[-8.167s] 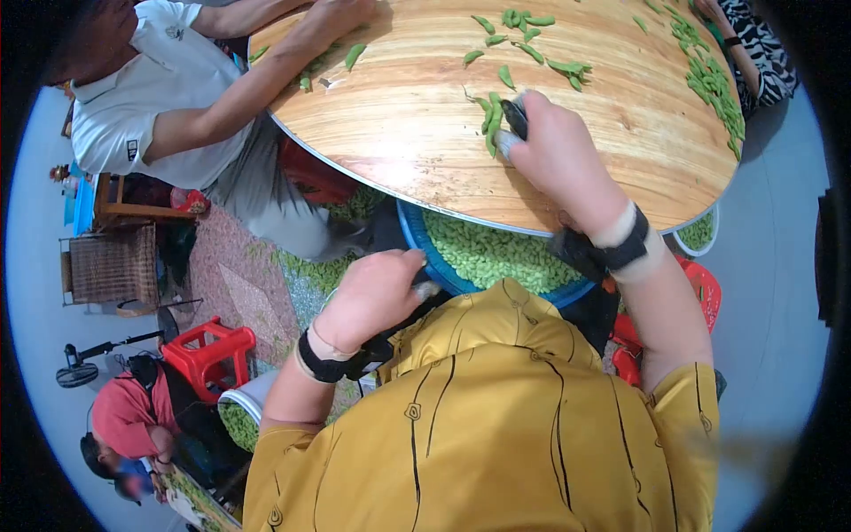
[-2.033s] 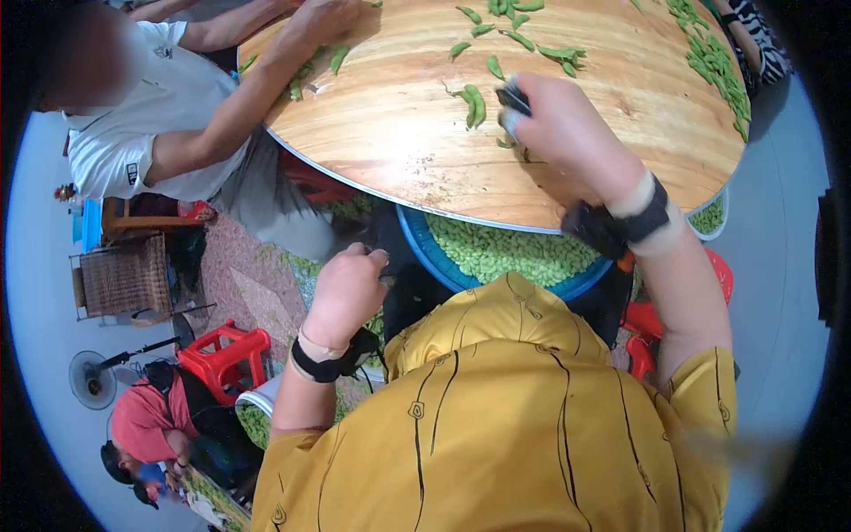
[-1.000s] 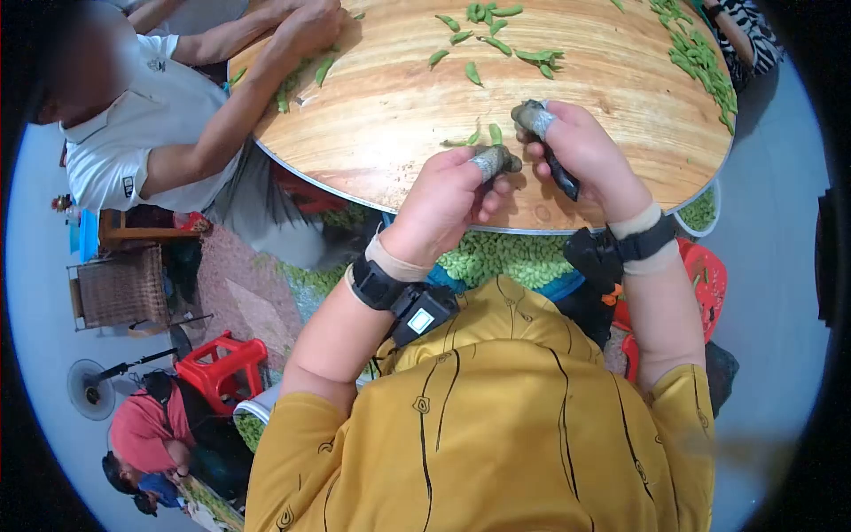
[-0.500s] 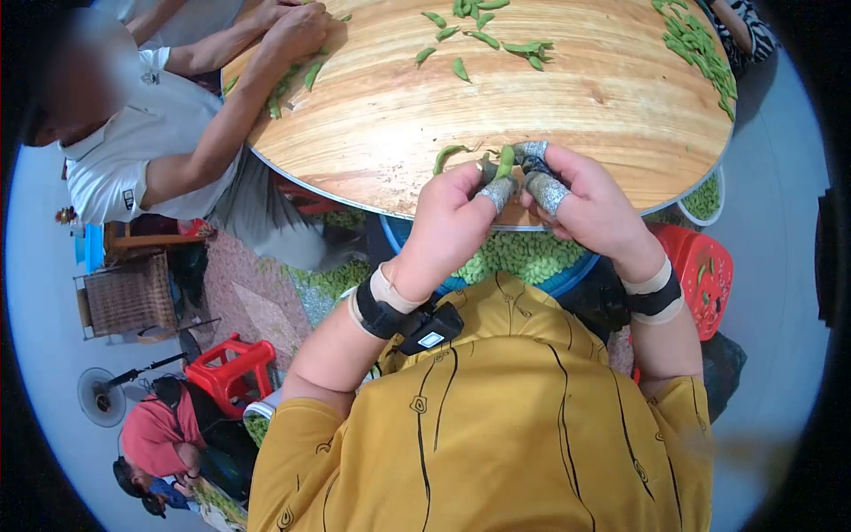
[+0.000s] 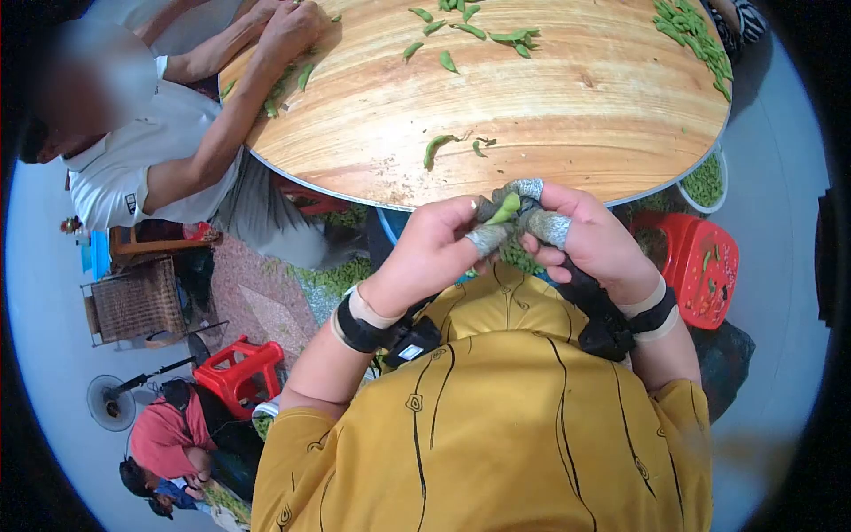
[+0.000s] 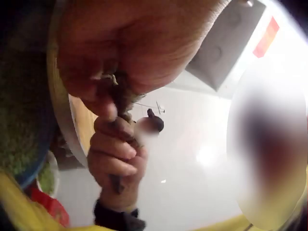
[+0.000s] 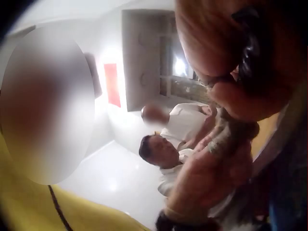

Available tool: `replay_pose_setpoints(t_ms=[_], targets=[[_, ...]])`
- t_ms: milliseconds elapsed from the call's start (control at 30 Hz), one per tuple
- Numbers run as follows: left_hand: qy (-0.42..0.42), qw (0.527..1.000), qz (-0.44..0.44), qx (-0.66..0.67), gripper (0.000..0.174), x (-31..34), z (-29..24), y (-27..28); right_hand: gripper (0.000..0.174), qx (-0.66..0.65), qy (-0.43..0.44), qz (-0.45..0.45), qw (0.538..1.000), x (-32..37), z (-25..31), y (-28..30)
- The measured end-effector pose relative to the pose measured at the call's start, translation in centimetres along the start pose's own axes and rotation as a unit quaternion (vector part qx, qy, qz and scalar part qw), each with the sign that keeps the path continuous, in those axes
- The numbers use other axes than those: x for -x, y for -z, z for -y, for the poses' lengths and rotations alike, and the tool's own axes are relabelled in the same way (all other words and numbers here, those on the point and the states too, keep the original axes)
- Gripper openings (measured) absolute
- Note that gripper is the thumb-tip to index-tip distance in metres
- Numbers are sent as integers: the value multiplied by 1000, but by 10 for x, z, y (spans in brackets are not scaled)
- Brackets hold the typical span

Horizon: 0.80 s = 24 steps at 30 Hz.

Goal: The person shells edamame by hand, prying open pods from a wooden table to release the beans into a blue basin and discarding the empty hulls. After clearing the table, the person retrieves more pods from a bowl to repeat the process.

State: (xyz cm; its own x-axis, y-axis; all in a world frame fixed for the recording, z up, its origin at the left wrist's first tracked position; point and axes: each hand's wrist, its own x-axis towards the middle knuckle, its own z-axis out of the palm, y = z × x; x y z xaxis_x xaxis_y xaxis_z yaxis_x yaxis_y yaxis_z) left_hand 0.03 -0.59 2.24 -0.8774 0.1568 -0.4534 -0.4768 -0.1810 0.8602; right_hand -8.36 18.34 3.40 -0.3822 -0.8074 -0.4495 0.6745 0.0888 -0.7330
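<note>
Fingers wrapped in grey tape on both hands meet around one green soybean pod [image 5: 506, 209], just off the near edge of the round wooden table [image 5: 532, 115]. My left hand [image 5: 424, 255] pinches the pod between thumb and fingers. From the other side, the taped thumb and forefinger of my right hand [image 5: 607, 238] pinch its end. A glossy black object [image 7: 250, 45] lies in the right palm in the right wrist view; its kind is unclear. Below the hands, shelled green beans [image 5: 519, 255] show in a blue basket [image 5: 387, 223], mostly hidden.
A curved pod [image 5: 434, 151] and a scrap lie near the table's front edge, with several pods [image 5: 514, 40] farther back. More pods [image 5: 696, 44] are heaped at right. A person [image 5: 151, 133] sits at left. Red stools [image 5: 687, 266] and a white bucket [image 5: 706, 184] stand by the table.
My right hand has come back from the pods on the table, and my left hand has risen to meet it. Both have drawn a pod toward my body, off the table edge.
</note>
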Motion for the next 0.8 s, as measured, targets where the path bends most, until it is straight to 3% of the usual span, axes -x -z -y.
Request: replay_pose_setpoints(t_ms=[33,67,100,167,300,367,400,433,467,500,567,633,700,733,767,800], targets=[[-104,973,-51,-202,18,-2,3,-2,27,48,14,-18,999,-2,-5,1],[-204,892,-98,-392,18,-4,5,-3,28,98,28,-36,994,-4,-7,1],[-204,891,-98,-393,18,-5,9,-3,28,98,29,-36,994,-3,-6,-2],[-318,746,-160,-563,19,-9,15,-1,29,161,56,-54,984,0,-4,-8],[-339,745,-166,-550,15,-5,13,-6,28,118,52,-46,991,0,-6,-1],[-235,896,-86,-367,14,-2,7,-9,28,88,29,-48,995,-1,-7,1],[-233,896,-87,-368,14,-1,8,-7,28,87,28,-47,995,-1,-8,2],[-149,967,-38,-202,16,-1,10,-4,28,72,24,-41,996,0,-9,3],[-58,998,13,-28,20,-1,11,-1,28,56,21,-35,998,1,-9,5],[-56,998,13,-28,20,0,10,1,28,55,20,-35,998,3,-8,6],[27,984,105,141,24,3,5,6,28,5,-10,12,1000,9,-4,7],[33,983,124,134,21,5,2,4,28,64,10,1,998,10,-8,15],[-16,994,95,-51,20,5,7,1,28,122,29,-9,992,4,-20,18],[-7,993,80,-92,24,5,6,-1,27,255,177,-74,948,-2,-29,17],[-6,993,80,-92,24,5,3,-4,28,376,316,-137,860,-5,-33,15],[-31,988,88,-121,26,6,0,-7,28,375,316,-137,861,-5,-30,11]])
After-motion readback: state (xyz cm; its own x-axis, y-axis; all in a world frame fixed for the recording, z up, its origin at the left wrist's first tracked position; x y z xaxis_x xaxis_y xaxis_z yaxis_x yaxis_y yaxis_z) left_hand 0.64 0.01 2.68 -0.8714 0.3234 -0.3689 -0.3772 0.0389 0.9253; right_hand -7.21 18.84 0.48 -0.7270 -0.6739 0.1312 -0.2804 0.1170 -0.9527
